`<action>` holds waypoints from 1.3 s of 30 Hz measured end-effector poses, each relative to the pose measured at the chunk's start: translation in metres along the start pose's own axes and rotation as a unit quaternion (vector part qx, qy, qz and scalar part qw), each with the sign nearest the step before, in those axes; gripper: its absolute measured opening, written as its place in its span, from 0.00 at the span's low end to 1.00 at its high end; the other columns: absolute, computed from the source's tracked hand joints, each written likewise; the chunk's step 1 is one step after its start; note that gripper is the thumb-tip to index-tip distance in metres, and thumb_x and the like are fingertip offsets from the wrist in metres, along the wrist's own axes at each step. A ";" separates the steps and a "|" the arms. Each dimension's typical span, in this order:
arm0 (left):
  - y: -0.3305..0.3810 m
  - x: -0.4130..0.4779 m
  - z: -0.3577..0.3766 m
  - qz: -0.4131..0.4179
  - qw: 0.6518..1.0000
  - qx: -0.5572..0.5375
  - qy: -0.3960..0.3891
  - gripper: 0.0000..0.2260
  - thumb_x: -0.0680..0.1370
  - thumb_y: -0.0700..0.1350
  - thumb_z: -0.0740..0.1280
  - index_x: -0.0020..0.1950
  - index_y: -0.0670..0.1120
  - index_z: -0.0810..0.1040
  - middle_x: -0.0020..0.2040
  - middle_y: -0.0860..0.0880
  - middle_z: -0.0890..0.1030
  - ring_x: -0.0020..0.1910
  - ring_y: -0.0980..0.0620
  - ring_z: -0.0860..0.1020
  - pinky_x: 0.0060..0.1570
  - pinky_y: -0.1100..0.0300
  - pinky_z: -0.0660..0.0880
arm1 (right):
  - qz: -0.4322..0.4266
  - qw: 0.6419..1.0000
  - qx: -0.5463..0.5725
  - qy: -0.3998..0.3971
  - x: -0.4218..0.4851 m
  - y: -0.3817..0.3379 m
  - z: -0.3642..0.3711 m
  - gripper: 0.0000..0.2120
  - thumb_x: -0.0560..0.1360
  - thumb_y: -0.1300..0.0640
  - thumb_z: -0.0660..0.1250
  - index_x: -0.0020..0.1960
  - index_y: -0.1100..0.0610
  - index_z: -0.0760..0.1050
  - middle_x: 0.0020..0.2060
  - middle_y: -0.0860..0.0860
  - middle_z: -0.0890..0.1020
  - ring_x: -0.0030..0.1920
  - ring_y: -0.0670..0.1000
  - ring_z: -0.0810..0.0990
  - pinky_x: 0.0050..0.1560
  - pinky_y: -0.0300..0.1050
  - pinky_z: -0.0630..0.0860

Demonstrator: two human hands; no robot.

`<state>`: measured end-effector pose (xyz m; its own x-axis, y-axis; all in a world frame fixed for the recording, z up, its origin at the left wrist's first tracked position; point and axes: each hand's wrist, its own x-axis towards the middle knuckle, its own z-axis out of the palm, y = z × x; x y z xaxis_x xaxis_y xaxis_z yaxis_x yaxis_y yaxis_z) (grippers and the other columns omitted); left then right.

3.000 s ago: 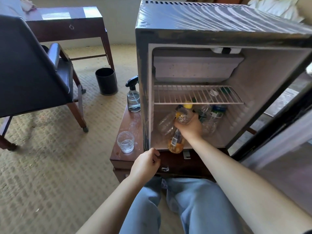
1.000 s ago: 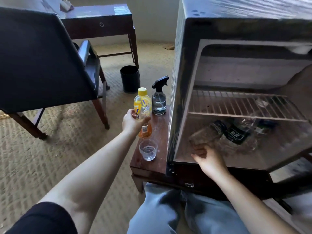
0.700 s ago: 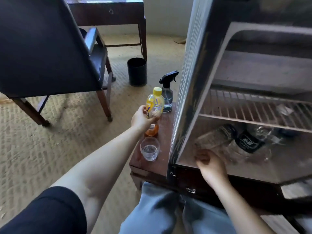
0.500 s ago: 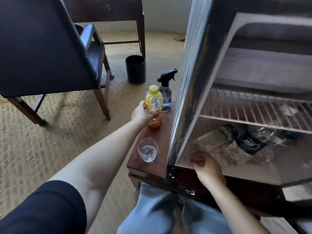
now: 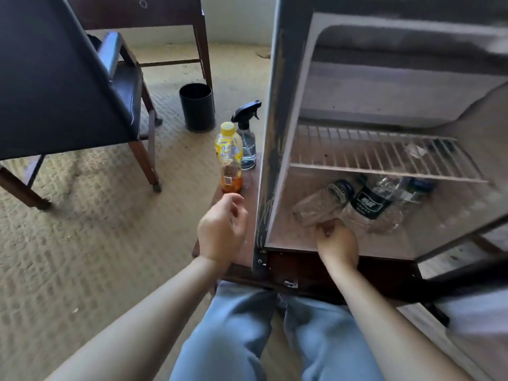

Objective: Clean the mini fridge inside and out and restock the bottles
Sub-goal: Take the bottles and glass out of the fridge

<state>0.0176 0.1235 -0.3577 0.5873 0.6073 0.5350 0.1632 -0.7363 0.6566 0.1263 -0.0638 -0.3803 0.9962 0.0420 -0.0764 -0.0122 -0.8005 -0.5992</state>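
The mini fridge (image 5: 277, 105) stands open on a low wooden stand (image 5: 250, 188). Under its wire shelf (image 5: 384, 152) several clear plastic bottles lie on the fridge floor, the nearest one (image 5: 321, 204) beside a dark-labelled one (image 5: 368, 207). A yellow-capped juice bottle (image 5: 229, 158) stands upright on the stand, left of the fridge. My left hand (image 5: 222, 229) hovers just below it, fingers relaxed, holding nothing. My right hand (image 5: 338, 240) rests on the fridge floor with curled fingers against the nearest bottle's base; I see no grip round it.
A spray bottle (image 5: 247, 138) stands behind the juice bottle. A black bin (image 5: 197, 107) sits on the carpet beyond. A dark chair (image 5: 55, 78) fills the left, with a desk (image 5: 154, 15) behind. The open fridge door (image 5: 467, 279) juts out at lower right.
My left hand set the juice bottle upright on the stand, let go and drew back toward me, now covering the glass. My right hand stayed at the fridge floor.
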 end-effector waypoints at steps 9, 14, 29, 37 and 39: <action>0.083 -0.048 0.033 0.097 0.970 -0.047 -0.219 0.07 0.75 0.46 0.65 0.48 0.44 0.79 0.40 0.47 0.80 0.37 0.46 0.78 0.37 0.52 0.76 | -0.092 0.992 0.029 0.080 -0.054 0.061 -0.010 0.06 0.75 0.57 0.67 0.50 0.57 0.77 0.43 0.52 0.82 0.46 0.56 0.81 0.46 0.51 0.77; 0.088 -0.020 0.090 0.043 0.918 0.077 -0.386 0.26 0.77 0.46 0.66 0.72 0.43 0.63 0.70 0.42 0.66 0.66 0.41 0.67 0.58 0.52 0.71 | -0.143 0.982 0.040 0.116 -0.057 0.081 -0.013 0.04 0.71 0.61 0.72 0.45 0.58 0.78 0.39 0.52 0.83 0.41 0.56 0.82 0.41 0.53 0.79; 0.104 0.030 0.182 0.028 0.889 0.213 -0.404 0.21 0.69 0.56 0.73 0.57 0.45 0.77 0.53 0.47 0.80 0.52 0.46 0.79 0.42 0.60 0.70 | -0.093 0.988 0.080 0.094 -0.036 0.120 -0.013 0.06 0.71 0.62 0.71 0.47 0.57 0.78 0.41 0.50 0.82 0.44 0.55 0.82 0.45 0.52 0.79; 0.100 -0.015 0.112 -0.078 0.912 0.162 -0.369 0.19 0.71 0.58 0.71 0.52 0.45 0.75 0.43 0.51 0.78 0.41 0.50 0.78 0.36 0.60 0.72 | -0.157 0.984 0.061 0.059 -0.060 0.099 -0.028 0.06 0.69 0.65 0.71 0.44 0.57 0.77 0.39 0.50 0.82 0.41 0.55 0.82 0.42 0.53 0.79; 0.108 -0.029 0.092 -0.112 0.916 0.147 -0.357 0.22 0.71 0.59 0.70 0.54 0.44 0.73 0.45 0.49 0.78 0.41 0.49 0.77 0.36 0.60 0.71 | -0.156 0.984 0.073 0.054 -0.073 0.093 -0.037 0.05 0.70 0.64 0.70 0.44 0.56 0.77 0.40 0.49 0.82 0.43 0.54 0.82 0.44 0.53 0.78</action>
<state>0.0912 -0.0004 -0.3512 0.8648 0.4797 -0.1487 0.4873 -0.7300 0.4793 0.0555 -0.1638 -0.4012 0.9565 0.2025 0.2099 0.2917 -0.6636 -0.6889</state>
